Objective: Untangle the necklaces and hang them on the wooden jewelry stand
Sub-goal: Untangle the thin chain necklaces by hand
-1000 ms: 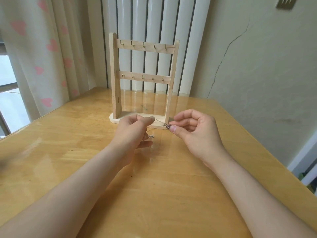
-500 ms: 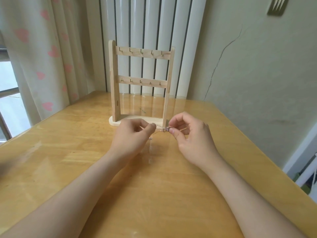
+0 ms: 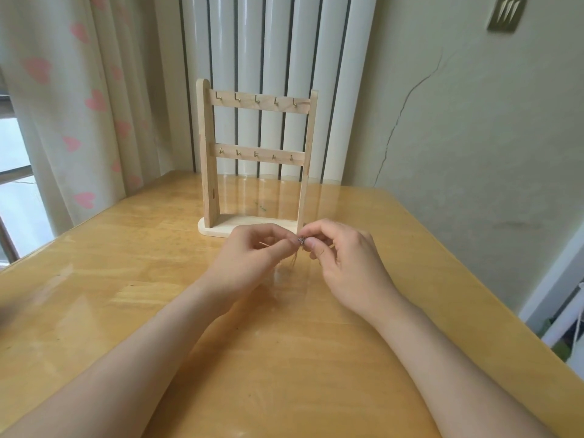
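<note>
The wooden jewelry stand (image 3: 207, 153) sits toward the far edge of the table (image 3: 126, 311), a glossy slab of honey-coloured wood with a visible grain and a shine that mirrors the white ribbed radiator (image 3: 278, 42) behind it. The stand is pale, unvarnished-looking timber: two upright posts on a flat rounded base, joined by two crossbars, each carrying a row of five small brass hooks (image 3: 256, 99), all of them bare. Just in front of its base, near the table's middle, the left hand (image 3: 252, 257) and the right hand (image 3: 344, 260) meet fingertip to fingertip, each pinching the necklaces (image 3: 301, 240) between thumb and forefinger with the other fingers curled in. The necklaces show as a tiny dark metallic knot between the two pinches, with hair-thin strands hanging below toward the tabletop; how many chains there are is too fine to tell. The step in hand looks like the untangling itself, with nothing hung yet. The next move probably calls for easing the knot loose rather than tugging, since links this fine could tighten or snap.
</note>
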`<state>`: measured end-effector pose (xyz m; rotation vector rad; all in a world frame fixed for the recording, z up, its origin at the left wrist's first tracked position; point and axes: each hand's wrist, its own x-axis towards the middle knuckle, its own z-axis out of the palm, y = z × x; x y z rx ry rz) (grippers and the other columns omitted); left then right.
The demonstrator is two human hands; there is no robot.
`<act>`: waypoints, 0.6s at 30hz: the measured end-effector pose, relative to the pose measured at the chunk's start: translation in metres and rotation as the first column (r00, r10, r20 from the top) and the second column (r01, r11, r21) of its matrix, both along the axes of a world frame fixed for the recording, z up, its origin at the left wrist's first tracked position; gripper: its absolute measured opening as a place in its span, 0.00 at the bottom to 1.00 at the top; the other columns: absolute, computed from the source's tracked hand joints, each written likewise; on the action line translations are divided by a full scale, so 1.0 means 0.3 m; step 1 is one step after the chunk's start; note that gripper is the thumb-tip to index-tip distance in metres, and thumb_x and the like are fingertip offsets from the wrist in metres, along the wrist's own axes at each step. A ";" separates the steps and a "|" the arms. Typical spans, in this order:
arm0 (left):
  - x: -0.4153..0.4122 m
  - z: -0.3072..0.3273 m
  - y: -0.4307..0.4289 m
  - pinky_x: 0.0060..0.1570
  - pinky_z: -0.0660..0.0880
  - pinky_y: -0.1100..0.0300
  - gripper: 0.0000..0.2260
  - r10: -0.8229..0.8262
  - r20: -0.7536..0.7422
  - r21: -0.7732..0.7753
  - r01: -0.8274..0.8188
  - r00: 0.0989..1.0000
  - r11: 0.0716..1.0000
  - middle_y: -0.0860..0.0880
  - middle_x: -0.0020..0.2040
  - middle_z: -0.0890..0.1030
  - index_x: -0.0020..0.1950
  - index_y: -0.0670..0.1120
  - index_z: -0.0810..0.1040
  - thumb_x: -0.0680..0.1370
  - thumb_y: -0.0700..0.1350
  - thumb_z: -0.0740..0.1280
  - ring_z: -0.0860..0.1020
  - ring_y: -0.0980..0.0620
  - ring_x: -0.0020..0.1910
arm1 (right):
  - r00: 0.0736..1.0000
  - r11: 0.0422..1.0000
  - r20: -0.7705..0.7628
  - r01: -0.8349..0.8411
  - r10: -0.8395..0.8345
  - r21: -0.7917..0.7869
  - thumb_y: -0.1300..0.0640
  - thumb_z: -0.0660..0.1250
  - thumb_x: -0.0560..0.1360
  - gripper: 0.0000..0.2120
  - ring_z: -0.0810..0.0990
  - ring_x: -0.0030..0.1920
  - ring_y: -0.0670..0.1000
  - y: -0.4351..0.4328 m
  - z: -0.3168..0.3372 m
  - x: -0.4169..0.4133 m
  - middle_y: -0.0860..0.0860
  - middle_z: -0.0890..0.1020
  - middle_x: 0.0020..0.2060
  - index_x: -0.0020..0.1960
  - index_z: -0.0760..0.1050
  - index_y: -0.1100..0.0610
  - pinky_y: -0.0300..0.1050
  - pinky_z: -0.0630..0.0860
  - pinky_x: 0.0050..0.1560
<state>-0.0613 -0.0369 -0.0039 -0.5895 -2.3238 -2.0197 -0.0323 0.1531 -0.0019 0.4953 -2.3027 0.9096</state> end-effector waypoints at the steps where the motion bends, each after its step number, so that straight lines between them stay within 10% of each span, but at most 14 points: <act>1: 0.003 0.001 0.001 0.28 0.66 0.67 0.07 -0.015 -0.007 0.007 0.015 1.000 1.000 0.54 0.33 0.78 0.49 0.45 0.89 0.81 0.47 0.74 0.70 0.56 0.29 | 1.000 1.000 -0.005 -0.002 0.002 0.007 0.66 0.68 0.82 0.10 0.82 0.45 0.40 -0.001 0.000 0.000 0.40 0.83 0.43 0.54 0.85 0.54 0.31 0.75 0.47; 6: -0.015 -0.011 -0.005 0.26 0.62 0.64 0.04 0.021 -0.033 -0.022 -0.021 0.999 1.000 0.46 0.32 0.71 0.47 0.50 0.89 0.79 0.49 0.77 0.64 0.53 0.25 | 1.000 1.000 0.004 0.005 -0.005 0.006 0.65 0.67 0.82 0.11 0.82 0.45 0.42 0.003 -0.003 -0.005 0.44 0.84 0.44 0.56 0.86 0.54 0.33 0.76 0.48; 11: -0.025 -0.027 -0.006 0.34 0.71 0.67 0.04 0.056 -0.173 -0.045 -0.065 0.983 0.997 0.57 0.44 0.85 0.45 0.51 0.88 0.79 0.48 0.77 0.76 0.57 0.38 | 0.998 1.000 0.062 -0.003 0.004 -0.018 0.67 0.66 0.83 0.12 0.84 0.43 0.42 0.006 -0.008 -0.004 0.46 0.85 0.44 0.57 0.86 0.56 0.28 0.75 0.44; 18: -0.041 -0.045 -0.017 0.50 0.71 0.67 0.04 0.017 -0.459 -0.347 -0.197 0.888 0.917 0.56 0.54 0.77 0.49 0.57 0.83 0.84 0.51 0.70 0.79 0.58 0.48 | 0.990 0.997 0.124 0.062 -0.066 0.037 0.61 0.65 0.84 0.10 0.85 0.45 0.41 0.003 -0.008 0.000 0.42 0.85 0.42 0.55 0.84 0.51 0.34 0.78 0.47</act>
